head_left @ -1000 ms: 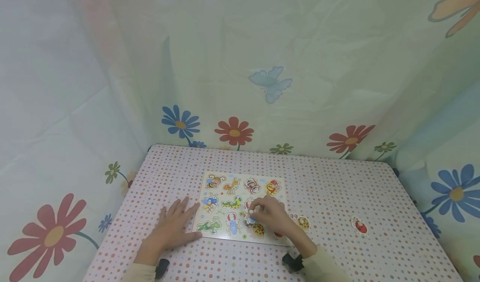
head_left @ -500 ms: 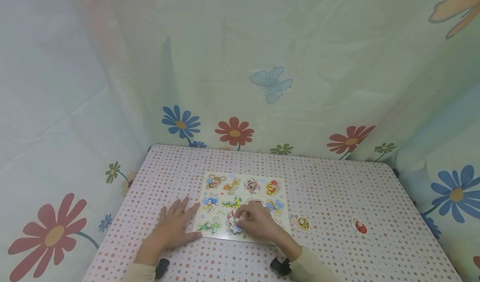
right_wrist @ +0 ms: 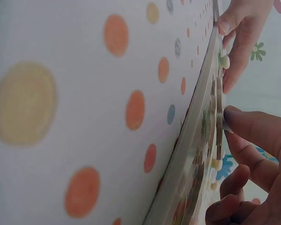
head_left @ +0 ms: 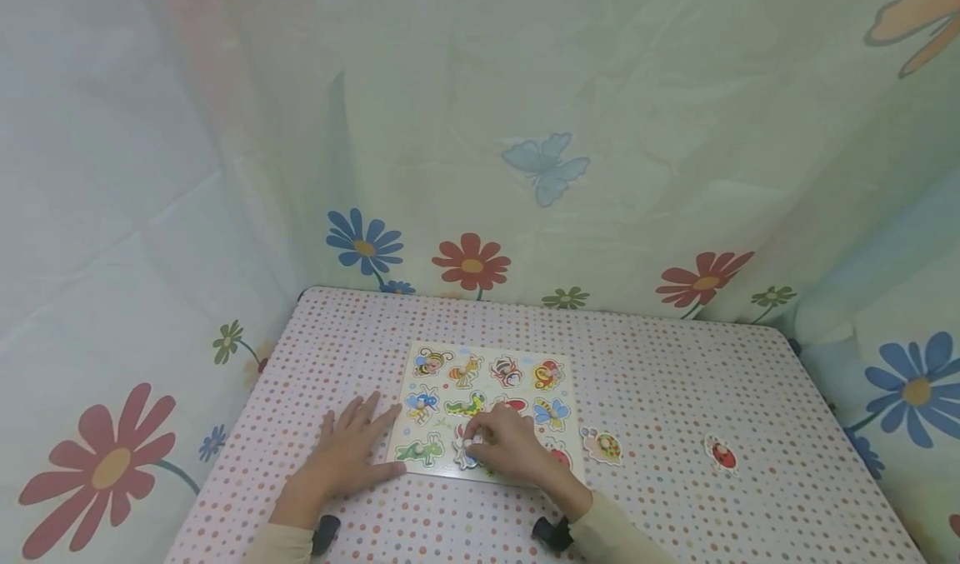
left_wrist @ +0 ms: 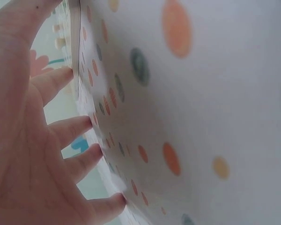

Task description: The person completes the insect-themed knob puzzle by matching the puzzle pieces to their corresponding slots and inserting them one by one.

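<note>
My right hand (head_left: 512, 446) pinches the knob of a stag beetle puzzle piece (head_left: 464, 452) between thumb and finger, over the lower row of the insect puzzle board (head_left: 408, 381). In the right wrist view, the piece (right_wrist: 219, 124) lies close along the board face; I cannot tell whether it sits in its recess. My left hand (head_left: 341, 456) lies spread on the table, its thumb and forefinger at the board's left edge. In the left wrist view, the left hand's fingertips (left_wrist: 116, 200) touch the dotted cloth. My right hand hides part of the board's middle and lower pictures.
To the right of the board lies a spotted snail-like puzzle piece (head_left: 602, 446), close to its edge. Farther right is a red ladybug piece (head_left: 722, 454). A dotted cloth (head_left: 660, 381) covers the table. Flower-printed curtains (head_left: 420, 131) hang behind and at both sides.
My right hand has moved left across the board with the stag beetle piece, mostly in the first half second, then barely shifted. The left hand has stayed in place.
</note>
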Available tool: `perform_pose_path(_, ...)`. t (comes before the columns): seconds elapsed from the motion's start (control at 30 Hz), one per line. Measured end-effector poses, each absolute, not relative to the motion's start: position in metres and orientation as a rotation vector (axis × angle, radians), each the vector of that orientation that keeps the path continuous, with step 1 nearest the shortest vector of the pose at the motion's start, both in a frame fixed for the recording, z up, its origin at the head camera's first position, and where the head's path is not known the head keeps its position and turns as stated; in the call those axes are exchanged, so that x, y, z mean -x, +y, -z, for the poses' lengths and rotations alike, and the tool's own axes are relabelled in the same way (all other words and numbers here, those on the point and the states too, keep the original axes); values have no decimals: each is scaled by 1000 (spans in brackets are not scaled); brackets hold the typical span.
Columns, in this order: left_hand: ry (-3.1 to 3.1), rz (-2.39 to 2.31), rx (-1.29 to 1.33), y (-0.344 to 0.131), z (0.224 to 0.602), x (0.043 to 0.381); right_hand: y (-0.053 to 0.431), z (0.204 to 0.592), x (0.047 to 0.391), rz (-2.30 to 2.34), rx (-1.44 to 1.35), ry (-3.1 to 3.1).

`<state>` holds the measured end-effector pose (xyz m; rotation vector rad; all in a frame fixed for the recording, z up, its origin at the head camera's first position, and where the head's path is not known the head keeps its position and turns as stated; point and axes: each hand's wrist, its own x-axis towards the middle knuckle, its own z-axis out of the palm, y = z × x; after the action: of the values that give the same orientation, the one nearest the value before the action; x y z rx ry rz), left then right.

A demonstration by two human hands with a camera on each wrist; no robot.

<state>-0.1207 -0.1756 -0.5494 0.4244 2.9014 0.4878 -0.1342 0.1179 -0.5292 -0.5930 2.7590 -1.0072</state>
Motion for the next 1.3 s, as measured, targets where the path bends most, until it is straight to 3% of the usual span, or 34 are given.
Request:
perform_pose_path(0.87,2899,-489,-420,-175,547,120,114,532,135,990,584,2756)
perform_pose_path(1.3,2905,-498,-412,-174,545,119,140,510,137,1137,576,2844)
